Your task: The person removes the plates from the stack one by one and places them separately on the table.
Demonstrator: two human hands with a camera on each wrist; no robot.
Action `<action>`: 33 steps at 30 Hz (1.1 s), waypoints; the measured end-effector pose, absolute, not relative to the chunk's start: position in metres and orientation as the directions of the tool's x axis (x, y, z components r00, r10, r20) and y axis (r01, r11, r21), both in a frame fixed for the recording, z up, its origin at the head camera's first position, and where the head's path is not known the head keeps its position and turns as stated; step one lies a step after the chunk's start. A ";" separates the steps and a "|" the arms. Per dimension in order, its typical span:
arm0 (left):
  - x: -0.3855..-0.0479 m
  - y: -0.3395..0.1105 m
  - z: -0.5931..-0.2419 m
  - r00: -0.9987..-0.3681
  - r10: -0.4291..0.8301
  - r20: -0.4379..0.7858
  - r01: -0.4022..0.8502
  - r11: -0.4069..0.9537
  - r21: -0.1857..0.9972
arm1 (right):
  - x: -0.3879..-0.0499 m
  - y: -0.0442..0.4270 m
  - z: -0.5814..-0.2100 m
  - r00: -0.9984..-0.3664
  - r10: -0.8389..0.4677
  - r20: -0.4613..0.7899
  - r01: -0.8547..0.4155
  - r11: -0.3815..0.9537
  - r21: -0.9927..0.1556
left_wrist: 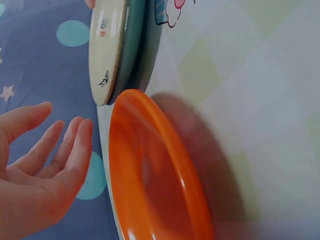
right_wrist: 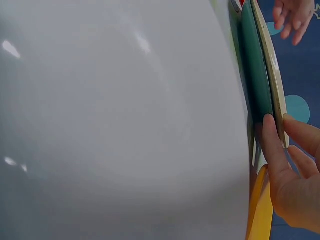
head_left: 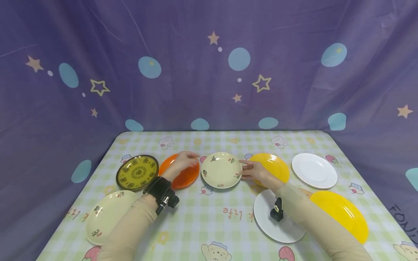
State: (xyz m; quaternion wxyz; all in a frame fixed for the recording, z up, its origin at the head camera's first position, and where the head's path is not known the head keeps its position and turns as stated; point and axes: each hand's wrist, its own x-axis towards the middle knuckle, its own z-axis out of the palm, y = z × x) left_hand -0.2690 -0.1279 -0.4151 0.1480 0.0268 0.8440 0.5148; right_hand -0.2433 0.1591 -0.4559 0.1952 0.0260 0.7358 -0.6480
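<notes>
A cream plate [head_left: 222, 170] with small printed motifs lies on top of a green plate [right_wrist: 256, 65], whose side shows in both wrist views. My right hand [head_left: 254, 171] is at the cream plate's right edge, pinching its rim, with one fingertip [right_wrist: 270, 122] against the green side below. Over the orange plate [head_left: 186, 179] hovers my left hand [head_left: 185, 161], its fingers loosely bent and holding nothing. In the left wrist view the left hand [left_wrist: 50, 165] is apart from both the orange plate and the cream plate.
Around these lie a dark-rimmed olive patterned plate [head_left: 138, 172], a larger cream plate [head_left: 107, 217], two yellow plates [head_left: 272, 165] and two white plates [head_left: 315, 170]. The right forearm passes over the nearer white plate [head_left: 267, 221]. A checked cloth [head_left: 196, 224] covers the table; a purple curtain [head_left: 196, 98] hangs behind.
</notes>
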 end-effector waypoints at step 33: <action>-0.297 -0.095 -0.426 -0.960 0.169 -0.222 -0.024 0.745 0.667 | -0.245 0.157 -0.457 -0.927 -0.204 -0.314 0.294 0.122 -0.948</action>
